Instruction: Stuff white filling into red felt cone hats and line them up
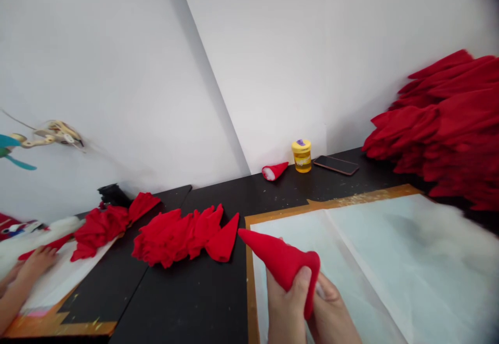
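A red felt cone hat (286, 261) is held over the white sheet, its tip pointing to the upper left. My left hand (287, 302) wraps around its body, thumb pressed on the near side. At the wide open end is my right hand (333, 310), fingers closed, with a bit of white stuffing (320, 289) showing at them; some fingertips are hidden by the rim. A loose heap of white stuffing (460, 235) lies on the right of the sheet.
Red cones lie in a row (175, 235) on the black table (187, 302). A large red stack (448, 126) stands right. By the wall are a stuffed cone (275, 171), a yellow-lidded jar (301, 156) and a phone (336, 164). At left, another person's hands (37, 266) handle red fabric.
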Motion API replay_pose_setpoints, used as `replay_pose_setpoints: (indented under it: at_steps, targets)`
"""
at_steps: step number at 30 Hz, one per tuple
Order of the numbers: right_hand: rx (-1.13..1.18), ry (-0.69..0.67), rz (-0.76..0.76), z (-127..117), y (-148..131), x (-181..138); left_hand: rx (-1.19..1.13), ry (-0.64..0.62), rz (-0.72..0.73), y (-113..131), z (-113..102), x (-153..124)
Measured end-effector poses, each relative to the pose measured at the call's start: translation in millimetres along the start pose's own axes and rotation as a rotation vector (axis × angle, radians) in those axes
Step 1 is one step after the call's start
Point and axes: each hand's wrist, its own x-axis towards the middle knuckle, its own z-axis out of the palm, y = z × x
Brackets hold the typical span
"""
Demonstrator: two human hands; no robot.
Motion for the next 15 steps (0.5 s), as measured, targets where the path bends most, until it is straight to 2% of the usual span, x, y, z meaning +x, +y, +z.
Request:
replay_pose_setpoints:
  at_steps: [4, 6, 8, 10, 13, 15]
  targets:
    - [0.041, 0.042, -0.033, -5, 9, 3, -0.021, -0.349, 0.079, 24, -27, 12]
    - [-0.016, -0.003, -0.037, -2, 9, 3, -0.088, -0.419, 0.126, 44, -44, 19]
    - [-0.139, -0.062, -0.106, 4, 6, 2, -0.057, -0.381, 0.154, 62, -57, 24]
    - [-0.316, -0.131, -0.265, 8, 5, 3, 0.025, -0.275, 0.208, 74, -62, 26]
    - [-0.568, -0.267, -0.489, 9, 9, 8, -0.019, -0.173, 0.21, 77, -55, 22]
    - [-0.616, -0.279, -0.525, 7, 18, 14, -0.123, -0.196, 0.164, 72, -44, 17]
